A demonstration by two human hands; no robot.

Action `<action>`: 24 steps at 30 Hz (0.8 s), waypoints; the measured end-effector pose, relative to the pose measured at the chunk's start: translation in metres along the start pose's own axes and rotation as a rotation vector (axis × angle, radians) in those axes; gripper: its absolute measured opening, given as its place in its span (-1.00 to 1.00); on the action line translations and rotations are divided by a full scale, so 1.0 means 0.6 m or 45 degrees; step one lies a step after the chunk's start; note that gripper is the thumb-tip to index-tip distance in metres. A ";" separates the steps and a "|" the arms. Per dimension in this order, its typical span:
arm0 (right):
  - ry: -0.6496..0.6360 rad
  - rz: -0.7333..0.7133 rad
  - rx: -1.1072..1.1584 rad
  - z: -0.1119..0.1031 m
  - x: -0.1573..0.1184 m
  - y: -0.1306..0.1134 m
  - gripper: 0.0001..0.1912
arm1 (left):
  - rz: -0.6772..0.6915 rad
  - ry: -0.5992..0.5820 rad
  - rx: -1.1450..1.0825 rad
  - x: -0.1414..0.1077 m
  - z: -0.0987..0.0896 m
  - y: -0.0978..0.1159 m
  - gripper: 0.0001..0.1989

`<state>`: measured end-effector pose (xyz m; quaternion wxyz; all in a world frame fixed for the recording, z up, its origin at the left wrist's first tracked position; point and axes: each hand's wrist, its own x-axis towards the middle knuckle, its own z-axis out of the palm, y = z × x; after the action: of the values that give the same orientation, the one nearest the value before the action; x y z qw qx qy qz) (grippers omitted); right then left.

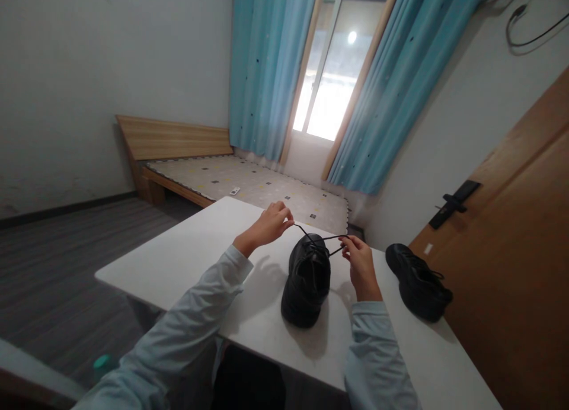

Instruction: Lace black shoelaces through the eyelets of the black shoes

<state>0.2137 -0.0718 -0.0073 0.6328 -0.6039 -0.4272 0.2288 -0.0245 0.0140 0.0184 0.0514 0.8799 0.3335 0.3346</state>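
A black shoe (306,282) stands on the white table (178,250), its opening facing me and its toe pointing away. Left of its toe, my left hand (272,221) pinches a black shoelace (304,231) and holds it taut above the shoe. On the other side, my right hand (358,260) has its fingers closed on the lace, with a loop of it stretching back to the shoe. The laces cross over the shoe's front. Neither hand touches the shoe's body.
A second black shoe (418,282) lies near the table's right edge. Beyond the table is a bed (267,188) with a small white object (235,191) on it. A wooden door (502,238) stands at the right, and blue curtains (271,66) flank the window.
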 end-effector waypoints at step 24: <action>-0.430 -0.072 -0.279 0.009 -0.016 0.001 -0.63 | -0.522 0.539 -2.295 -0.004 -0.007 0.006 -0.85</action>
<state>0.2043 -0.0766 -0.0112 0.4888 -0.6100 -0.5664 0.2611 -0.0264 0.0090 0.0216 0.7077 0.3541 0.1000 0.6031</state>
